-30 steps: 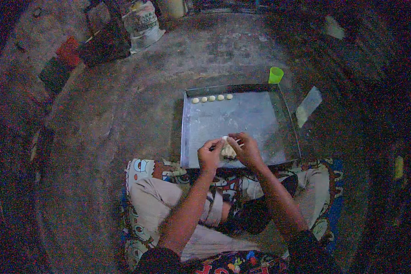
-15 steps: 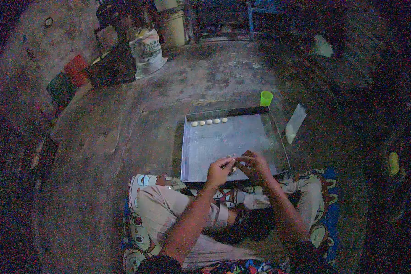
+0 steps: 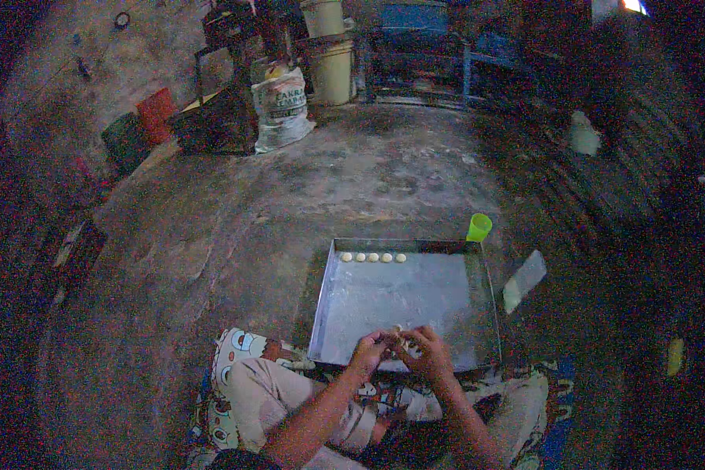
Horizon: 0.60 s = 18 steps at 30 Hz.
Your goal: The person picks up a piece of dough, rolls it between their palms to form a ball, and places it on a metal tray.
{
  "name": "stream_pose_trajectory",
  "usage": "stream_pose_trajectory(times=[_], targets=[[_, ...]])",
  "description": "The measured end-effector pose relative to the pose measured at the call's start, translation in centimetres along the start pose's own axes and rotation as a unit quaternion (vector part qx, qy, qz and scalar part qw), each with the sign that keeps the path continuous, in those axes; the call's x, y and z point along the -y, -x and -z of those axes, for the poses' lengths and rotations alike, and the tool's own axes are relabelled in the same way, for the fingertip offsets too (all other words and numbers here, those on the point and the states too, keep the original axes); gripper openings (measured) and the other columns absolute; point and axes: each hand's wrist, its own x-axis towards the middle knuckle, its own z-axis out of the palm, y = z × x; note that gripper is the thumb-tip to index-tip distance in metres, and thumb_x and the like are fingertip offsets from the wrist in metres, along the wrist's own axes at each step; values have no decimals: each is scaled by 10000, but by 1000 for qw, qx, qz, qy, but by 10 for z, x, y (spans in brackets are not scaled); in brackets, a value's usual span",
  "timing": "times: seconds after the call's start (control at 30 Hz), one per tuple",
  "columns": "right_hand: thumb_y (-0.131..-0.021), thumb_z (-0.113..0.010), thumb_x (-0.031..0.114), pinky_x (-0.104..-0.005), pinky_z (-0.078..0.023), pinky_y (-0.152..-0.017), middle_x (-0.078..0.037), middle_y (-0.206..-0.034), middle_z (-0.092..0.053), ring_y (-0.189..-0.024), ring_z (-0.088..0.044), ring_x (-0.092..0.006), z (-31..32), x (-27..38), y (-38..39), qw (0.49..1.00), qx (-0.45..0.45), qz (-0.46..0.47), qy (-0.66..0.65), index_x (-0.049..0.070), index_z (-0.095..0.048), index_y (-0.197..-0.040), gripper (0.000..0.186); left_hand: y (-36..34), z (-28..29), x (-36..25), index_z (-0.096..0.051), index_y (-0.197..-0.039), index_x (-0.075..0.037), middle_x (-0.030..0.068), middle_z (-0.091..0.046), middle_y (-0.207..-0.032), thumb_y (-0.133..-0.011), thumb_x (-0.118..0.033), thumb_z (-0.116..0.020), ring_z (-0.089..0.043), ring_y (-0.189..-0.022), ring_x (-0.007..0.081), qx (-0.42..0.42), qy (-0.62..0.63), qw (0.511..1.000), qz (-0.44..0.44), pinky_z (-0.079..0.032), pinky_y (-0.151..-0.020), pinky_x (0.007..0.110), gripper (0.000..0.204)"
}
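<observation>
Shows smooth sheet metal in the tray (image 3: 439, 298), softly shiny under dull smears; a smooth, matt skin on the pale dough balls (image 3: 374, 257); slick plastic in the green cup (image 3: 479, 228); matt, creased cloth in the beige trousers (image 3: 268, 385) and printed cloth in the mat (image 3: 244, 345). Looks rough and matt, like worn concrete, across the floor (image 3: 164, 274); crinkled on the white sack (image 3: 283, 113); smooth, like hard plastic, on the cream buckets (image 3: 333, 74); plastic or paper, too dim to tell, in the pale flat sheet (image 3: 524, 283).
</observation>
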Motion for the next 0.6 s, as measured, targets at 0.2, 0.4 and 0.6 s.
stream_pose_trajectory(times=[0.2,0.4,0.6], targets=[[-782,-740,166,-407,-511,-797,-85,-1036,-673,-912,-629,-293,13,-60,-115,998,48,-29,4,144,-631,-1219,451,-114,-31,-55,-605,-1148,-78,24,-646,-1090,-969,-195,-589,-607,-1029,149,-3,-25,998,50,-490,-934,301,214],[-783,-738,143,-418,-497,-840,-119,-1097,-651,-982,-604,-315,2,-134,-201,997,53,-44,-21,138,-639,-1210,439,-219,-38,-80,-589,-1158,-51,55,-655,-1082,-915,-154,-668,-618,-1003,139,-13,-58,998,4,-509,-900,311,276],[-821,-710,141,-426,-519,-819,-166,-1148,-598,-1010,-612,-348,-20,-231,-312,988,102,-97,-57,112,-655,-1157,341,-374,-45,-89,-621,-1225,-53,37,-688,-1031,-922,-150,-659,-629,-935,118,-24,-127,991,44,-512,-841,269,320]])
